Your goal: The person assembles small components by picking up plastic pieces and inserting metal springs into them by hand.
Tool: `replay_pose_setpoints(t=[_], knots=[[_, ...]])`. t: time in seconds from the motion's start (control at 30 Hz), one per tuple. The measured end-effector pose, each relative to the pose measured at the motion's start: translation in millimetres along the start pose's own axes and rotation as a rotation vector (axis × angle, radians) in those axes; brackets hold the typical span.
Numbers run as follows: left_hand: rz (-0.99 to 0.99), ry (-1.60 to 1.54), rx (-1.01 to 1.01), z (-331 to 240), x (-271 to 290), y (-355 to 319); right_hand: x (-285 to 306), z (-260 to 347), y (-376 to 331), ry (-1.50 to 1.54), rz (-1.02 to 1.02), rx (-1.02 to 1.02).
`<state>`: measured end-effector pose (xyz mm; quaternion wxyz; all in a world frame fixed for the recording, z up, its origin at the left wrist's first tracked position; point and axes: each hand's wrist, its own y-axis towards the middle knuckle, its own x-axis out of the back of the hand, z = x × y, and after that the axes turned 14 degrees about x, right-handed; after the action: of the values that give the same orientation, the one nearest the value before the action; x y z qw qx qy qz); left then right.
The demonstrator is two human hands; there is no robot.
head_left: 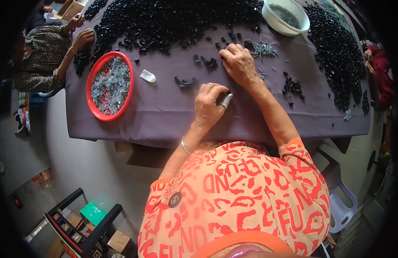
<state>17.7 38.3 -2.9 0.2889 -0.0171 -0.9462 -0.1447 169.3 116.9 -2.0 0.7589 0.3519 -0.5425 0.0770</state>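
My left hand (208, 105) hovers over the near part of the cloth-covered table. Its thumb wears a silvery-grey cover, and the fingers pinch a small black plastic piece, partly hidden. Farther forward, my right hand (239, 65) rests with fingers curled down on the cloth; whatever lies under the fingertips is hidden. Just left of it sit a few loose black plastic pieces (211, 63), and another small group (184, 82) lies beyond my left hand. On the right hand's far side is a little heap of thin clear-grey pins (264, 49).
A red basket (131, 81) of clear-grey pins stands at left, with a white finger cover (147, 76) beside it. A white tub (267, 18) of pins stands at the back right. Large black heaps (156, 21) line the far side. Another person's hand (83, 38) works at left.
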Motion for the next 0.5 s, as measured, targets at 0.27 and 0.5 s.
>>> replay_pose_setpoints(t=[0.27, 0.5], knots=[[0.016, -0.199, 0.158, -2, 9, -1, 43, 27, -49, 0.23, -0.191, 0.044], [0.484, -0.896, 0.8, -9, 27, -4, 65, 60, -63, 0.398, -0.152, 0.163]])
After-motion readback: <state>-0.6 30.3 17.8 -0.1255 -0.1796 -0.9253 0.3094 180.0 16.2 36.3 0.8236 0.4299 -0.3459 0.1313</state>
